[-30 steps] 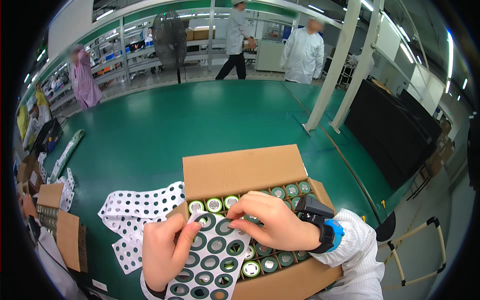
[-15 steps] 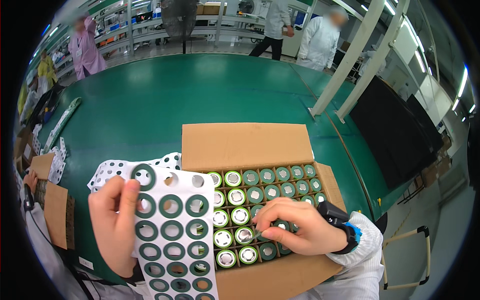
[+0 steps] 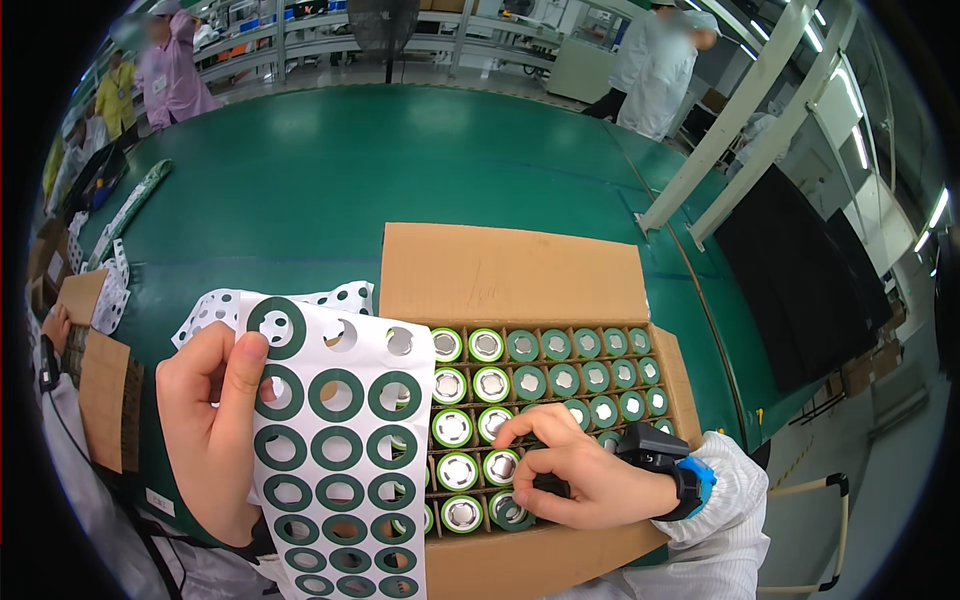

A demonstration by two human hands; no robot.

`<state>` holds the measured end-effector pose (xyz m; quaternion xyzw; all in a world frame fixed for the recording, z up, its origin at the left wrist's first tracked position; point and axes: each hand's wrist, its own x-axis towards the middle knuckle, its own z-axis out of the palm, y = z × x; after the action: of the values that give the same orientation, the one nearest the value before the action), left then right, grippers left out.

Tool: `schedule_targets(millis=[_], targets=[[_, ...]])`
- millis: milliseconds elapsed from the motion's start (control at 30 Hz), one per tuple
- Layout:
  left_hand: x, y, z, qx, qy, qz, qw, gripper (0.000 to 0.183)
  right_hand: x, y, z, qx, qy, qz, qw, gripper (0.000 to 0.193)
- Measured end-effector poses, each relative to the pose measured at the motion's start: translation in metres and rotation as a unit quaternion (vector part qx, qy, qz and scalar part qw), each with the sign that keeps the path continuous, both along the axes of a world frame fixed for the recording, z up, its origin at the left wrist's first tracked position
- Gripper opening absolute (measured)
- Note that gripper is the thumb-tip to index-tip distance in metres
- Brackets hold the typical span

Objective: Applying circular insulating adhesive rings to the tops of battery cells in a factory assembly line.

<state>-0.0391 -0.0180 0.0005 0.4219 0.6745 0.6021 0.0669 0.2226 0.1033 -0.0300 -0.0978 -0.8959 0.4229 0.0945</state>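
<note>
My left hand point(image 3: 215, 425) pinches the upper left edge of a white sheet point(image 3: 345, 425) with rows of dark green ring stickers. The ring at the top left stands beside my thumb; the other top-row places show bare holes. Right of the sheet, a cardboard box point(image 3: 515, 250) holds upright cylindrical battery cells in a cardboard divider. Cells on the right carry dark green rings, while those nearer the sheet show bright green rims. A dark ring sits slightly off-centre on a front-row cell point(image 3: 511, 512). Over it, my right hand point(image 3: 585, 480) has thumb and index finger apart, a fingertip touching the ring's edge.
Behind the sheet lies another white punched sheet point(image 3: 215, 318) on the green table point(image 3: 300, 160). Opened cardboard point(image 3: 105, 400) and a person's hand point(image 3: 57, 328) are at the left. White posts point(image 3: 735, 115) and black panels point(image 3: 790, 270) stand at the right. Several people are beyond the table.
My right hand has come down toward the front row, its thumb and index finger spreading. A dark ring now lies on a front-row cell that had a bright green rim. My left hand keeps the sheet.
</note>
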Motion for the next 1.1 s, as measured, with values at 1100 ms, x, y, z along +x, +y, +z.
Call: schedule_targets(millis=[1100], targets=[[0.007, 0.0, 0.001, -0.016, 0.025, 0.027, 0.999, 0.034, -0.002, -0.005, -0.003, 0.039, -0.014, -0.018, 0.999, 0.008]])
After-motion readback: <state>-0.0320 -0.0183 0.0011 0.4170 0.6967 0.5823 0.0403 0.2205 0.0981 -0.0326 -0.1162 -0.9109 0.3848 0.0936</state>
